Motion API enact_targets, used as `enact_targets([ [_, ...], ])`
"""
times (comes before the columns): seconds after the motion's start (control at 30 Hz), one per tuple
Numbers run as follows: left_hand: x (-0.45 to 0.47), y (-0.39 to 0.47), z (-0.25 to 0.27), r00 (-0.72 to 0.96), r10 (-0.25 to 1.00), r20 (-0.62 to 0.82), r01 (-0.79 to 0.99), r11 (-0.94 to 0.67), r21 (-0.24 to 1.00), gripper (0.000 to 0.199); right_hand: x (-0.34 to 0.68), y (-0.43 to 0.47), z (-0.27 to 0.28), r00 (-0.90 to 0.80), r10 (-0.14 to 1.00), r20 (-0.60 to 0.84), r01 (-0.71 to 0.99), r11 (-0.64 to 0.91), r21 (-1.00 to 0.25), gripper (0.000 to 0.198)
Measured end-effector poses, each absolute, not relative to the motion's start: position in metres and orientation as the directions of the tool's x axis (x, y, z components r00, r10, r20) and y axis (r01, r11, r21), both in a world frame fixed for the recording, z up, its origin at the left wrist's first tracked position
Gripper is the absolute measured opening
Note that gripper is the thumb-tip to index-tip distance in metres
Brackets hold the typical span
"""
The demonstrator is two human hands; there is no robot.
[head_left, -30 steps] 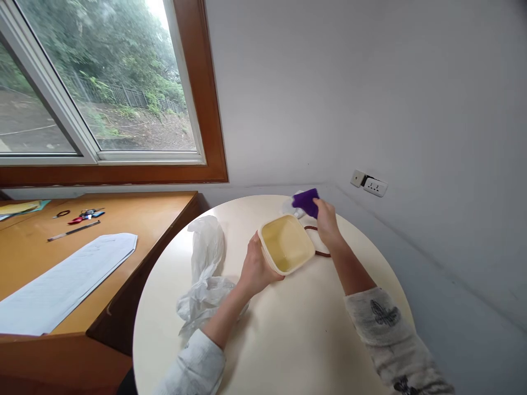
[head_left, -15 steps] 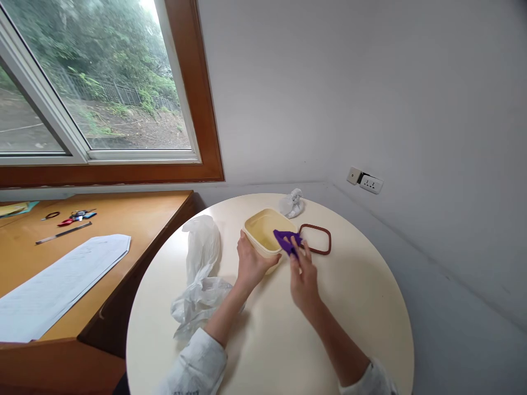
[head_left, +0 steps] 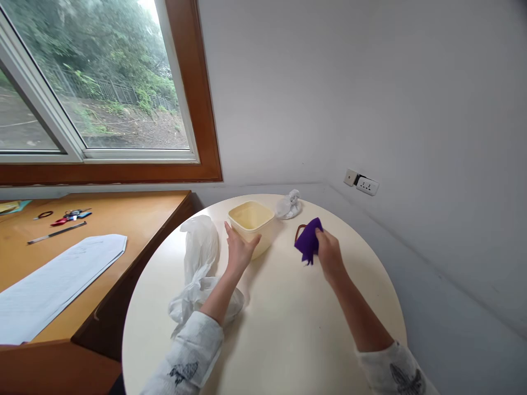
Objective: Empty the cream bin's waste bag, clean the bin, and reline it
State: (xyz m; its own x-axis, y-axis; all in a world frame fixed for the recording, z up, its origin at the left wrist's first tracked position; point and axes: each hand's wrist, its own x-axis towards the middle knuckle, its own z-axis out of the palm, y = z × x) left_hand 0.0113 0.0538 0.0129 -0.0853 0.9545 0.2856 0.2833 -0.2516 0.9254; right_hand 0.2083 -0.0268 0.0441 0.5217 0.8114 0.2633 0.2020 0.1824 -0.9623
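Observation:
A pale yellow, square plastic container (head_left: 263, 235), open at the top, stands upright toward the back of the round table. My left hand (head_left: 239, 253) grips its near left corner, fingers along the left side and thumb across the front. Off to the right, my right hand (head_left: 330, 255) pinches a purple cloth (head_left: 308, 240), which hangs with its lower edge bunched. Behind the cloth, most of a brown-rimmed lid (head_left: 299, 229) is hidden; only a bit of its rim shows.
White plastic bags (head_left: 201, 247) lie crumpled on the left of the round table (head_left: 288, 340). Another small knotted bag (head_left: 289, 206) sits at the back. A wooden desk (head_left: 135, 211) at left holds papers (head_left: 61, 282), a pen (head_left: 56, 233) and keys (head_left: 74, 215). Walls stand behind and right.
The purple cloth has come away from the container's rim, moving right with my right hand. The container has shifted left, now upright instead of tilted, with my left hand still on it.

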Motion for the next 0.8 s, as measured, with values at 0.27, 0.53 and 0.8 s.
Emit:
enact_targets([
  [0.27, 0.005, 0.031, 0.008, -0.134, 0.934, 0.333, 0.403, -0.255, 0.879, 0.096, 0.259, -0.011, 0.002, 0.232, 0.871, 0.433, 0.838, 0.047, -0.544, 0.043],
  [0.53, 0.001, -0.013, 0.01, -0.083, 0.909, 0.409, 0.355, -0.356, 0.864, 0.07, 0.245, 0.003, -0.057, 0.013, 0.952, 0.306, 0.934, 0.097, -0.343, 0.045],
  [0.8, 0.018, -0.032, -0.01, 0.066, 0.948, 0.31, 0.158, -0.317, 0.935, 0.041, 0.242, 0.02, -0.075, 0.051, 0.905, 0.422, 0.969, 0.056, -0.239, 0.031],
])
